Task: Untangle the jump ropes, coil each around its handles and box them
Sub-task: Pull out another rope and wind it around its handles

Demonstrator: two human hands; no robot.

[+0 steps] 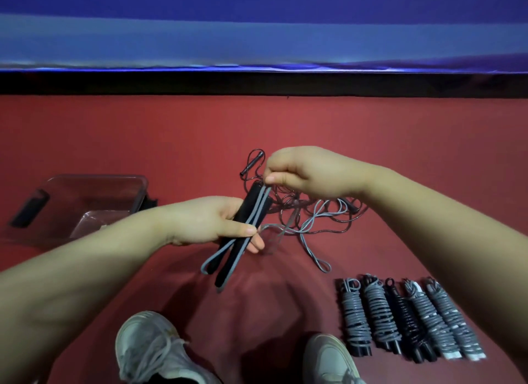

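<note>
Gripping a pair of black handles (225,269) held side by side, the left hand (211,223) has its fingers curled under them and its thumb laid across the front. It holds them tilted, top ends leaning away from the person. A grey rope (310,221) runs in lengths along the handles and loops round their lower ends. The right hand (303,172) is above, at the top end of the handles, pinching that grey rope between thumb and fingers. The two hands are close together, but each is clamped on its own part of the same jump rope.

From the handles the grey rope trails down to the red floor (171,132), where it wanders into a loose tangle of dark ropes (288,206) lying just behind the hands. A thin black handle (253,158) sticks out at the far side of that tangle.

To the person's right, five finished bundles (411,321) lie in a tight row on the floor, four wound in grey and one in black. To the left stands a clear plastic box (137,189); I cannot tell what is in it. Two pale shoes (148,346) show at the near edge.
</note>
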